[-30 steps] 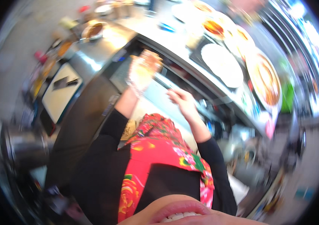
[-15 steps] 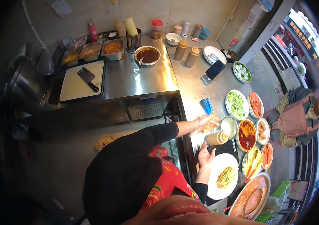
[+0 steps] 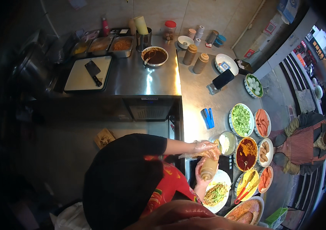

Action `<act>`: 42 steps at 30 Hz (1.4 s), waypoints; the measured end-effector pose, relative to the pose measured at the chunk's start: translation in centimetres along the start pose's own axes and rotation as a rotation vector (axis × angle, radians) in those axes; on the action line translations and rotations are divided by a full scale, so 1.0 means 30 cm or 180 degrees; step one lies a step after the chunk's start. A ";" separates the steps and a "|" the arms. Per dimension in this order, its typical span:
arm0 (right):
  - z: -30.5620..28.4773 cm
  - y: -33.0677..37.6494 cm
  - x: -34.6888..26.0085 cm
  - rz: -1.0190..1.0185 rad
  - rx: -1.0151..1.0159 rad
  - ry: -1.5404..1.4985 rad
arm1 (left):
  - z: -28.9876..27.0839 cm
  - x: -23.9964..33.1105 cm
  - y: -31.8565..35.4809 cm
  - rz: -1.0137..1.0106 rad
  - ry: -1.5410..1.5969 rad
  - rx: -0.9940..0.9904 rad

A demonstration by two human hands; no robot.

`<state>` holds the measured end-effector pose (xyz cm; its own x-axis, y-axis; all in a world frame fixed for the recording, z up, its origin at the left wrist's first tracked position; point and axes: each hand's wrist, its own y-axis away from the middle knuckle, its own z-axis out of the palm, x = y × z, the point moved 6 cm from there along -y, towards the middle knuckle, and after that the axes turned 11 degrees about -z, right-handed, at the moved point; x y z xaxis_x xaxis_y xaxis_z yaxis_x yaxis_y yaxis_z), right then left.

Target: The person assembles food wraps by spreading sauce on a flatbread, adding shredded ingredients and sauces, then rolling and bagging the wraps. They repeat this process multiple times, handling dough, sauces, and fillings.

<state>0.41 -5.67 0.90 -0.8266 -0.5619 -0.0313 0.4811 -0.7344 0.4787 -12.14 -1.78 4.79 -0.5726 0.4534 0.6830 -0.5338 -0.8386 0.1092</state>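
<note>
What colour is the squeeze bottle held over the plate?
Tan; the squeeze bottle shows best in the head view.

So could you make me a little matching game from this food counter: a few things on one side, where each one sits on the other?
Things:
1. cleaver
2. squeeze bottle
3. bowl of green shreds
4. dark sauce bowl

Places:
A. in the right hand, over the plate of noodles
B. on the white cutting board
C. far end of the steel counter, beside the metal trays
D. next to the bowl of orange strips

Pairs: 1-B, 2-A, 3-D, 4-C
</note>
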 end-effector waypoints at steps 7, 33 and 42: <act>0.072 0.325 -0.191 -0.0454 -0.1168 0.0683 | 0.167 -0.029 -0.014 0.0909 -0.0059 0.0022; -0.018 0.613 -0.650 -0.2833 -0.0825 0.1547 | 0.248 -0.324 -0.023 -0.0686 -0.0784 0.0323; 0.027 0.783 -0.609 -0.3766 0.0800 0.2682 | 0.291 -0.196 0.129 -0.0998 -0.0528 0.0693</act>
<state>26.57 -12.34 13.43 -0.2414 0.1894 -0.9518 -0.4733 -0.8792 -0.0550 -5.41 -10.31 7.49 -0.2858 0.6571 0.6975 -0.5121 -0.7199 0.4684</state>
